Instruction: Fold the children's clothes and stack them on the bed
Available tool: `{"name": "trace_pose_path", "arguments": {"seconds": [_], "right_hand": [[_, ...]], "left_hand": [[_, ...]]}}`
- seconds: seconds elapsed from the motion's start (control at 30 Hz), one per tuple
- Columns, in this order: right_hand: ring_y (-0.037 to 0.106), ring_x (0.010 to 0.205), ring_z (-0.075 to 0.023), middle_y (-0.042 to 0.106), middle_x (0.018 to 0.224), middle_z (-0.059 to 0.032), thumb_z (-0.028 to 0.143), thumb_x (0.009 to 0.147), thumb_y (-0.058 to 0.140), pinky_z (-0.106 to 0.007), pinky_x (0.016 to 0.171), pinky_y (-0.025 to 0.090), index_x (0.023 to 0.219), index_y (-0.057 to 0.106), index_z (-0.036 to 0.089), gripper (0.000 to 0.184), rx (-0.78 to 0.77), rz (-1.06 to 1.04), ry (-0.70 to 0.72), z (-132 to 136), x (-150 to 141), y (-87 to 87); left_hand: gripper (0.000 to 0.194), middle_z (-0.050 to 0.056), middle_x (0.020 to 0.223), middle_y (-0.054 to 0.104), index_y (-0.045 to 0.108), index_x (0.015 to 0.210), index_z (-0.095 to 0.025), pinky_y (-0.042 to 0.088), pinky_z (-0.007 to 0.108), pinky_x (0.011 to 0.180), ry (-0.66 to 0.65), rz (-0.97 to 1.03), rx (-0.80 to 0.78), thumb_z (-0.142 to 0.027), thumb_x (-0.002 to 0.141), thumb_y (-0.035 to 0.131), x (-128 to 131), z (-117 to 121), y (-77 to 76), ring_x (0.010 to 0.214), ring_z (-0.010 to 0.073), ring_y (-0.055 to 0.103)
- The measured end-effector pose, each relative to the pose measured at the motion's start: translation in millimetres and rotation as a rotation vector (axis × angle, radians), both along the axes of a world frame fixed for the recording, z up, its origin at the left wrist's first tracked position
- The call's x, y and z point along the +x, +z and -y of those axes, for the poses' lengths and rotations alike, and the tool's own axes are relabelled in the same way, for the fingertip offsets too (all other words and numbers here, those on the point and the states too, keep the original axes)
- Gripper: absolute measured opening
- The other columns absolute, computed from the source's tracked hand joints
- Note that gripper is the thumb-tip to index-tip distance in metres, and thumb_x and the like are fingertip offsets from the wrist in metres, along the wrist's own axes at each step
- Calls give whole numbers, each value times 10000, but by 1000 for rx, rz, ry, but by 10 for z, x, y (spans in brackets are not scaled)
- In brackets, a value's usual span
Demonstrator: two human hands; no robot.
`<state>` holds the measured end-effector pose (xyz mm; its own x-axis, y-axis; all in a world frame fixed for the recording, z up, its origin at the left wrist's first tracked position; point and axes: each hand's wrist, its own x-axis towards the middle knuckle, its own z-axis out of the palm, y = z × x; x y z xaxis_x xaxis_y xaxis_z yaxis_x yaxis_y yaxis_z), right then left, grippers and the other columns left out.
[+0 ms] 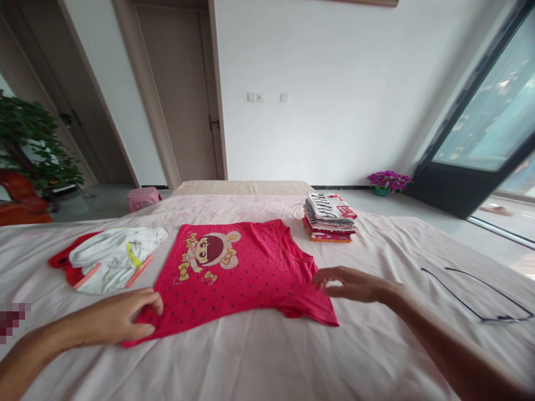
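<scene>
Black ltrs. + red print on white top garment (330, 206) of folded stack (329, 229), far side, R of ctr.; ltrs. too small/blurred to read w/ certainty. No legible txt. elsewhere.

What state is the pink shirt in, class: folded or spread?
Spread: the pink shirt lies flat, cartoon print up, near sleeve extended. Far sleeve: cannot tell.

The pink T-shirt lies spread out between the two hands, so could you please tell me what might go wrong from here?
The pink T-shirt could bunch or skew if the left hand, at a hem corner, and the right hand, by a sleeve, pulled unevenly.
The folded stack beyond the neckline might topple if bumped.
The glasses lie open near the right forearm, which could brush them.
</scene>
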<state>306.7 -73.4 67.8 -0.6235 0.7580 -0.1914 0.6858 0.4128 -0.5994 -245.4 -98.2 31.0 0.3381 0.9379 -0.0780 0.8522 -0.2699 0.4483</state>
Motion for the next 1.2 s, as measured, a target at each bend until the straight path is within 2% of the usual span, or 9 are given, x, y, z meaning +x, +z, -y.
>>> {"name": "trace_pose_path", "arguments": {"seconds": [0.07,0.17,0.27,0.37,0.47,0.57,0.87,1.03,1.2], "right_hand": [[648,1079,-226,682,1227,-64,312,957,458,-363,932,503,1241,652,276,346,146,-4,-85,-193,-222,-58],[484,1325,-290,545,1424,-128,329,974,457,-470,1112,367,1398,539,218,446,411,-16,-84,-473,-726,-341],[303,1452,-310,387,1553,-131,381,982,464,-526,1177,256,1492,421,199,543,455,3,-67,-662,-1183,-693],[217,1486,-308,280,1607,-112,498,987,444,-539,1201,174,1535,344,220,623,436,60,-84,-768,-1350,-938],[164,1504,-275,233,1624,-87,555,997,376,-506,1222,111,1554,301,226,650,476,143,-111,-850,-1217,-1052],[155,1508,-246,206,1629,-75,556,1015,289,-465,1229,125,1573,239,206,661,530,279,-172,-932,-948,-1100],[203,1497,-241,251,1617,-71,474,1032,234,-472,1207,166,1565,271,191,605,560,444,-343,-976,-476,-1117],[248,1478,-280,311,1594,-104,376,1010,318,-526,1191,166,1532,349,164,564,558,510,-405,-949,-617,-1020],[185,1494,-311,269,1604,-154,291,950,412,-518,1197,148,1518,356,83,608,620,489,-394,-817,-1110,-963]], "left_hand": [[336,37,1062,709,724,995,-277,461,283,866,-95,70,-144,-401,689,656,176,-265,35,971,252,641],[467,118,1256,650,665,1179,-216,421,351,1008,-35,144,3,-507,853,502,613,-719,-66,1181,284,585],[562,175,1355,592,614,1277,-152,359,426,1094,68,88,164,-515,908,396,1010,-1090,-318,1322,313,488],[621,229,1483,461,540,1364,-61,257,468,1161,141,-96,297,-466,928,365,1101,-1290,-604,1435,333,337],[638,201,1553,372,442,1465,-107,230,520,1159,221,-259,352,-471,950,344,916,-1344,-821,1461,351,280],[613,147,1580,347,373,1516,-200,251,500,1146,289,-380,370,-464,964,337,683,-1338,-927,1461,326,288],[596,122,1582,348,375,1511,-241,259,477,1144,370,-436,356,-491,973,320,542,-1311,-943,1435,301,334],[539,205,1481,453,447,1457,-167,312,523,1096,471,-422,345,-387,982,317,709,-1209,-796,1366,339,416],[523,193,1475,465,495,1419,-163,333,495,1090,490,-384,342,-390,975,337,1046,-1157,-745,1366,330,416]]}}
